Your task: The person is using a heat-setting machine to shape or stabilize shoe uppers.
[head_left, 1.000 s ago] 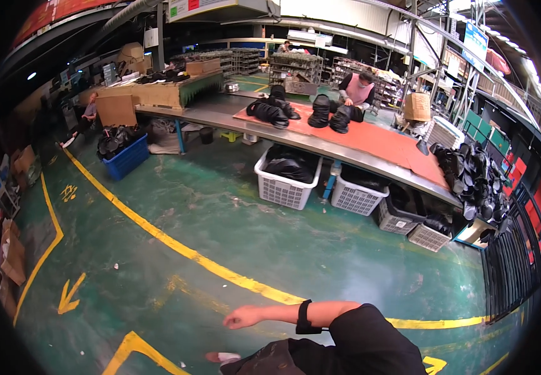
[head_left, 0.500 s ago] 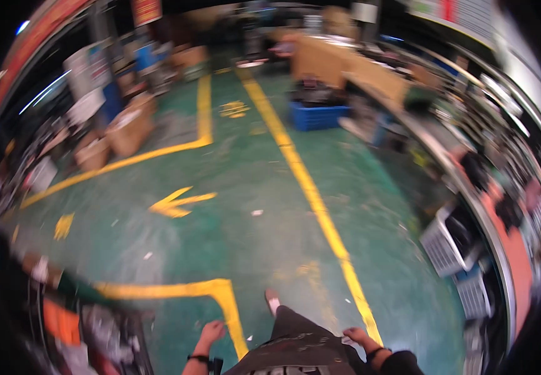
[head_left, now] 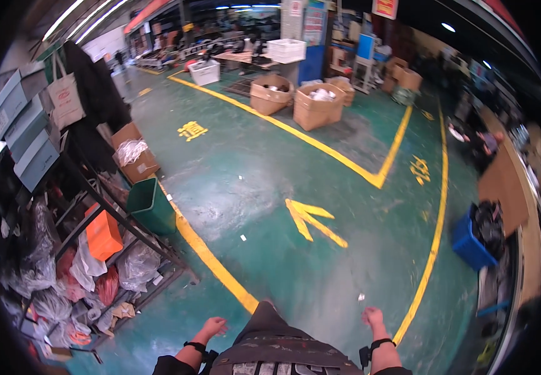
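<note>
Black sleeves (head_left: 171,365), partly cropped, below bare hands (head_left: 215,326)

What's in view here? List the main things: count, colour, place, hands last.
Tote bag: one, beige, hanging upper left
Boxes: at least three, pale blue, upper left
Plastic bags: several, clear and red, lower left
Bin: one, green, left of centre
Cardboard boxes: at least three, brown, upper centre
Baskets: two, white, upper centre
Floor arrow: one, yellow, centre
Floor lines: several, yellow, left, centre and right
Crate: one, blue, right
Left hand: one, bare, lower centre
Right hand: one, bare, right of lower centre
</note>
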Tool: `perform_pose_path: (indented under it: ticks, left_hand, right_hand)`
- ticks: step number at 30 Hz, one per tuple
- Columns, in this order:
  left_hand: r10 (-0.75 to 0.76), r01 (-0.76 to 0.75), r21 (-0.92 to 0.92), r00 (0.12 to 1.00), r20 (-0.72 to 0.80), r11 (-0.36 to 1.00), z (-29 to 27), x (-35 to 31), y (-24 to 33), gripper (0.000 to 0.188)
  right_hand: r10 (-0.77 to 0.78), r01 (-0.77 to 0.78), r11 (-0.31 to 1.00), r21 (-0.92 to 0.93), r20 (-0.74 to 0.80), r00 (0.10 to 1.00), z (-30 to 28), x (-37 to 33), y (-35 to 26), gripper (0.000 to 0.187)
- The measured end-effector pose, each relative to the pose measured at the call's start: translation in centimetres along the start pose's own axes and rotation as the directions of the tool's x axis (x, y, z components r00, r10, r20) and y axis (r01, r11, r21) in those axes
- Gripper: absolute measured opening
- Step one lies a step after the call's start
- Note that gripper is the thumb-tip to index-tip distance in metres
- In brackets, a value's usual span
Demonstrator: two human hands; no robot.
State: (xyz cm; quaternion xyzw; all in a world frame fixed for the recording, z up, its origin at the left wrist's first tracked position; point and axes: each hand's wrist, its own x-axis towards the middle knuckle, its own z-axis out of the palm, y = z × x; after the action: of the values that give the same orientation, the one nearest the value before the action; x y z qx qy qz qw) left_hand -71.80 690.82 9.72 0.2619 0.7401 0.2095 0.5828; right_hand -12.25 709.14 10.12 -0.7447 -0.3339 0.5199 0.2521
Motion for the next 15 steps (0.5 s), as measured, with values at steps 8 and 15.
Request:
perform_pose_path:
  ticks: [8,15]
  left_hand:
    - [-0.257,0.249,-0.094,0.963,-0.08,0.964,-5.2,10.8,7.5,0.027]
    - [-0.159,0.103,-0.345,0.978,-0.138,0.933,-13.6,27.6,24.9,0.031]
  right_hand:
    - [-0.146,0.129,0.987,0.091,0.218,0.965,16.4,17.3,-29.1,0.028]
    - [0.185,0.02,0.931,-0.365,0.517,0.836,29.1,24.6,-38.3,0.035]
